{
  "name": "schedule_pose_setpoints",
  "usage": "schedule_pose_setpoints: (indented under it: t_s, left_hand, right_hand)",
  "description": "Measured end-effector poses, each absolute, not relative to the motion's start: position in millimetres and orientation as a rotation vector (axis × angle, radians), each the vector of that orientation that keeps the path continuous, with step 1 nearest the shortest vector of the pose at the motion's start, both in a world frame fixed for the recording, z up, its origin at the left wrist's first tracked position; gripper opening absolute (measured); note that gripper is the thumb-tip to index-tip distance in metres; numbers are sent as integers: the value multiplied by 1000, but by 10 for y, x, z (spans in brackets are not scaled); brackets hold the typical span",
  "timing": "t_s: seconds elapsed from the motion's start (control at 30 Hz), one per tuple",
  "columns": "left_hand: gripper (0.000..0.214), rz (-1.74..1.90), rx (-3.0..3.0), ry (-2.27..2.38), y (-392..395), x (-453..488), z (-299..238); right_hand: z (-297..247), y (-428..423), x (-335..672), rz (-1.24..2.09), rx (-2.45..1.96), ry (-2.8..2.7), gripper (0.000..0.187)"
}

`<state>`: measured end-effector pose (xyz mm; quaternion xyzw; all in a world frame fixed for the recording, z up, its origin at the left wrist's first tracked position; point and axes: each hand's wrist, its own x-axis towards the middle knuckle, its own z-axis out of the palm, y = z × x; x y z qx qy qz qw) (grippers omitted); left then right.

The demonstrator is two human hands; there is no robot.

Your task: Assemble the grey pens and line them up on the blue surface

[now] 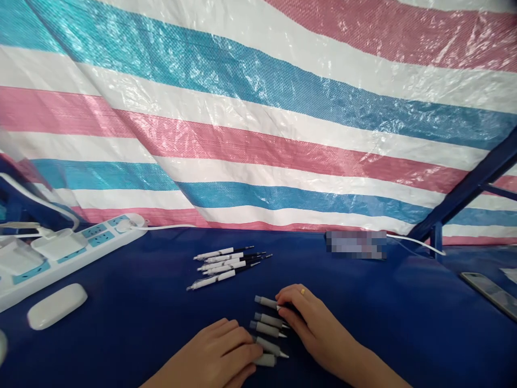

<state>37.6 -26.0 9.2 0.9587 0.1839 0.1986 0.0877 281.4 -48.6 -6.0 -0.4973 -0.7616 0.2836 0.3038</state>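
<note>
Several short grey pen barrels with clear bluish ends and pale cone tips lie in a column on the blue table (133, 323). My right hand (309, 318) pinches the tip end of the farthest pen barrel (266, 303) between thumb and fingers; a ring shows on one finger. Closed around the near end of the column, my left hand (226, 353) grips the nearest pen barrel (267, 360), whose left part it covers. Beyond the hands lie several white pen upper halves (218, 265), black refills sticking out to the right.
At the left are a white power strip (100, 237) with plugs and a white rounded case (57, 306). A blurred-out item (355, 245) sits at the back edge, a phone (490, 293) at the right. Striped plastic sheeting (258, 134) hangs behind, with a blue frame (456, 205).
</note>
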Motion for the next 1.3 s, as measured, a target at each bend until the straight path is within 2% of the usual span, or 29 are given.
schedule_pose_setpoints:
  t_s: [0.33, 0.6, 0.83, 1.3]
  left_hand:
    - [25, 645, 2753, 588, -264, 342, 122]
    - [23, 852, 2508, 665, -212, 349, 67]
    - [24, 852, 2444, 690, -218, 336, 37]
    - [20, 861, 2335, 741, -238, 332, -13]
  right_hand:
    - [-10, -520, 2820, 680, -1242, -2004, 13]
    - [105, -631, 2758, 677, -1113, -2144, 11]
    - [119, -636, 2766, 679, -1063, -2114, 16]
    - [79, -627, 2782, 661, -1049, -2197, 15]
